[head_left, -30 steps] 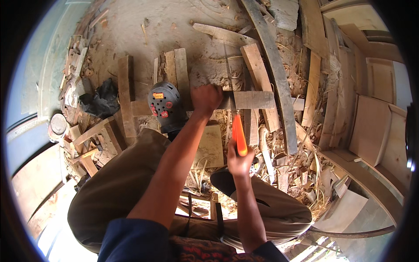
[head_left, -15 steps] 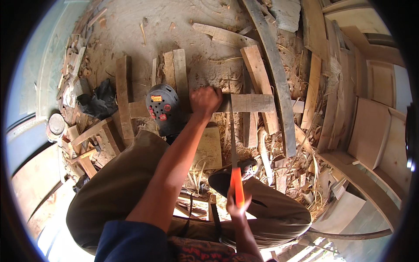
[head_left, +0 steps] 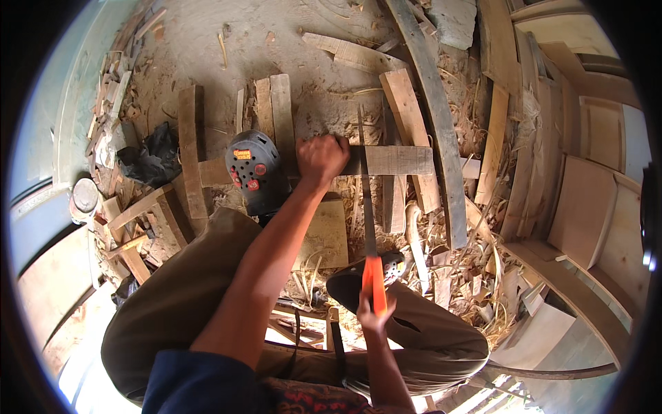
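Left hand [head_left: 321,157]: fist clamped on wooden board [head_left: 396,160].
Right hand [head_left: 374,316]: gripped handsaw [head_left: 367,207] handle; blade crossed board.
Advice: long, straight strokes.

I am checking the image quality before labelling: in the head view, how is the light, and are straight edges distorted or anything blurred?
Head view: warm daylight on the sawdust floor, glare at the lower left edge; the long plank bends toward the rim from the fisheye lens; left hand and the board are sharp; right hand on the orange-handled saw is slightly soft.
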Motion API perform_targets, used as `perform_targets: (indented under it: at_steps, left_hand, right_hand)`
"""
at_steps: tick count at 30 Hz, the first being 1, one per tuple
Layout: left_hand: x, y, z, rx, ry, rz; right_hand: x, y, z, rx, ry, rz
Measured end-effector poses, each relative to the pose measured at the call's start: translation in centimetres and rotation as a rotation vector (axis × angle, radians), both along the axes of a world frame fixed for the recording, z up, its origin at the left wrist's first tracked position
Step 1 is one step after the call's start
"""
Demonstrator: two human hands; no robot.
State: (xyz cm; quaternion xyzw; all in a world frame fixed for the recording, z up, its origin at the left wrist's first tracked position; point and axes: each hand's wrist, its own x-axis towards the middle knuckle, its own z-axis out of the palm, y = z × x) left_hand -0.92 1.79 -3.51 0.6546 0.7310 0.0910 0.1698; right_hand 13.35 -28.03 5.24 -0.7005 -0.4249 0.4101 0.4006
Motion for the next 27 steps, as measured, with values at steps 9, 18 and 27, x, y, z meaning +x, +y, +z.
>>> perform_targets:
  at_steps: [9, 18, 27]
  left_hand:
    - [-0.3, -1.3, -0.2, 0.044, -0.01, -0.046]
    - [-0.1, -0.7, -0.2, -0.09, 0.011, -0.051]
    - [0.2, -0.7, 0.1, -0.166, -0.041, -0.026]
  right_hand:
    - [-0.8, 0.8, -5.8, 0.073, -0.062, -0.002]
    - [-1.2, 8.5, -5.9, 0.162, -0.192, 0.139]
    - [-3.2, 10.8, -5.3, 0.096, -0.157, 0.035]
